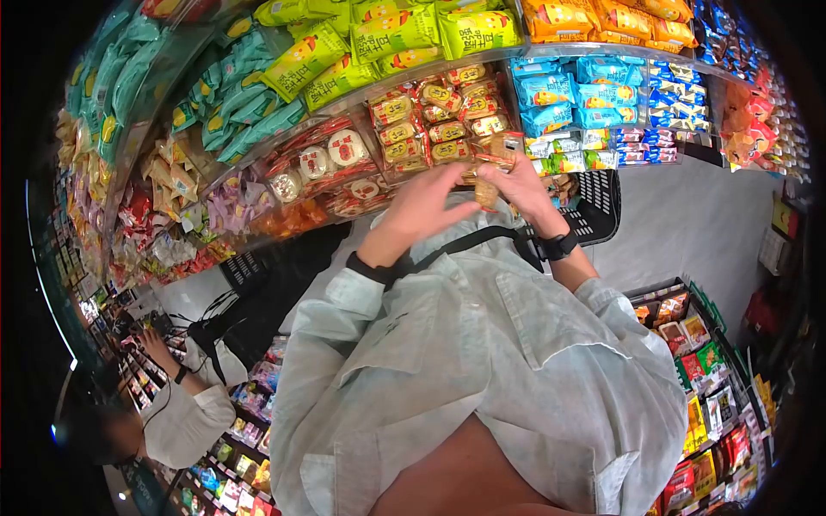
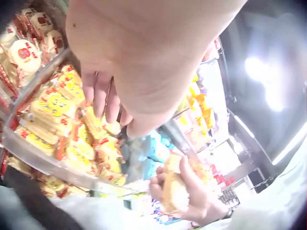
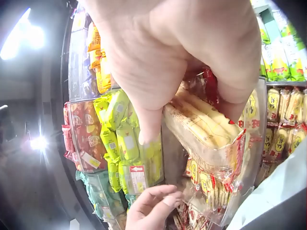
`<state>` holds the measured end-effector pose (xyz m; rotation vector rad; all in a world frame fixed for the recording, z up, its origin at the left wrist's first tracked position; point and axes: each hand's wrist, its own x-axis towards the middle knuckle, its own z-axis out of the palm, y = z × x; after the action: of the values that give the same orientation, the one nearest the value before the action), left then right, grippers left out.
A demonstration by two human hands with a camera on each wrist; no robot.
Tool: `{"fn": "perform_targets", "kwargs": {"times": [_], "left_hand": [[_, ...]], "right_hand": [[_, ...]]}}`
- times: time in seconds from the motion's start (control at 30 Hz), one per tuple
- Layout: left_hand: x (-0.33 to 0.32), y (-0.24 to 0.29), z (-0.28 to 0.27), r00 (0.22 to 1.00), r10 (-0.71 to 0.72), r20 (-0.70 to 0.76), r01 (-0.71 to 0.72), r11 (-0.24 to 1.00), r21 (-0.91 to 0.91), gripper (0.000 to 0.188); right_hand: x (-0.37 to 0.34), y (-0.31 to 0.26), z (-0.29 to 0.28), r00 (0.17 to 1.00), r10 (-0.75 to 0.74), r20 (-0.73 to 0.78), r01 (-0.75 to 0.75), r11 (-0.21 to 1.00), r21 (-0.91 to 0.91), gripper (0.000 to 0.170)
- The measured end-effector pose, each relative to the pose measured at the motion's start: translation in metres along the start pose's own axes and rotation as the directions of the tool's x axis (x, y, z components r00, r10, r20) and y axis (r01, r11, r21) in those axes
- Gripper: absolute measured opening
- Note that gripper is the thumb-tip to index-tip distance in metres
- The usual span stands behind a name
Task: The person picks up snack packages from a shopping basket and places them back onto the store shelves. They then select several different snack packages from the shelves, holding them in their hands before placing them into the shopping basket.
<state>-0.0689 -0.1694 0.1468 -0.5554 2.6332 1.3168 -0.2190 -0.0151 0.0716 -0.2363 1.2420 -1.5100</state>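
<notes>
My right hand (image 1: 527,196) grips a clear-wrapped pack of pale yellow biscuits (image 3: 204,117) with red print on its wrapper. Thumb and fingers close round its sides, and the palm hides its far end. My left hand (image 1: 420,213) hovers just left of the pack, fingers loosely bent and nothing in them. Below both hands, a clear bin of similar biscuit packs (image 1: 398,131) with yellow and red labels is set into the shelf. The left wrist view shows my left fingers (image 2: 101,96) over these packs (image 2: 53,108).
Bins of green (image 1: 396,33), orange (image 1: 559,19) and blue snack packets (image 1: 548,89) line the shelf, with round white-wrapped cakes (image 1: 347,148) at left. A black basket (image 1: 600,206) is beside my right wrist. Another person (image 1: 185,421) stands at lower left.
</notes>
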Motion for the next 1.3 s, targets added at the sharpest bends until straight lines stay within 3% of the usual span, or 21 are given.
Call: {"fn": "perform_targets", "kwargs": {"times": [0.07,0.17,0.37,0.47,0.57,0.67,0.9,1.0,1.1,1.13,1.23,1.3], "left_hand": [[0.002,0.004,0.012,0.998,-0.064,0.015,0.063,0.996,0.058,0.060],[0.000,-0.005,0.012,0.989,-0.144,-0.033,0.143,0.990,-0.016,0.061],[-0.013,-0.029,-0.008,0.953,-0.203,-0.224,0.196,0.979,-0.055,0.057],[-0.021,-0.047,-0.009,0.959,-0.093,-0.269,0.097,0.995,0.000,0.053],[-0.027,-0.047,-0.012,0.971,-0.056,-0.232,0.059,0.998,0.006,0.050],[-0.031,-0.053,-0.015,0.983,0.001,-0.185,0.007,0.999,0.043,0.048],[-0.041,-0.069,-0.024,0.974,0.066,-0.216,-0.070,0.998,-0.010,0.044],[-0.051,-0.080,-0.030,0.969,0.081,-0.232,-0.086,0.996,-0.008,0.042],[-0.063,-0.090,-0.043,0.974,0.039,-0.224,-0.053,0.997,-0.057,0.040],[-0.067,-0.096,-0.047,0.975,0.033,-0.220,-0.051,0.996,-0.077,0.039],[-0.083,-0.119,-0.052,0.981,0.002,-0.192,-0.030,0.989,-0.143,0.037],[-0.094,-0.137,-0.053,0.986,-0.033,-0.166,-0.001,0.980,-0.197,0.036]], "right_hand": [[0.003,-0.004,0.018,1.000,0.003,0.002,-0.003,1.000,0.022,0.047],[0.007,-0.010,0.031,0.995,-0.095,-0.013,0.094,0.995,-0.026,0.049],[0.009,-0.002,0.030,0.996,0.034,-0.084,-0.036,0.999,-0.020,0.044],[0.007,0.004,0.029,0.993,0.018,-0.115,-0.021,1.000,-0.024,0.041],[0.006,0.005,0.028,0.985,0.130,-0.112,-0.130,0.991,0.006,0.033],[0.002,0.000,0.034,0.993,0.110,-0.042,-0.115,0.980,-0.165,0.034],[0.008,0.023,0.041,0.990,-0.126,-0.069,0.090,0.916,-0.391,0.028],[0.010,0.021,0.039,0.989,-0.134,-0.066,0.077,0.836,-0.543,0.024],[0.008,0.010,0.046,0.939,-0.331,-0.092,0.174,0.689,-0.704,0.015],[0.012,0.015,0.039,0.888,-0.459,-0.033,0.275,0.587,-0.762,0.015],[0.014,0.010,0.036,0.830,-0.557,-0.032,0.235,0.400,-0.886,0.016],[0.017,0.011,0.034,0.828,-0.557,-0.065,0.177,0.369,-0.913,0.019]]}}
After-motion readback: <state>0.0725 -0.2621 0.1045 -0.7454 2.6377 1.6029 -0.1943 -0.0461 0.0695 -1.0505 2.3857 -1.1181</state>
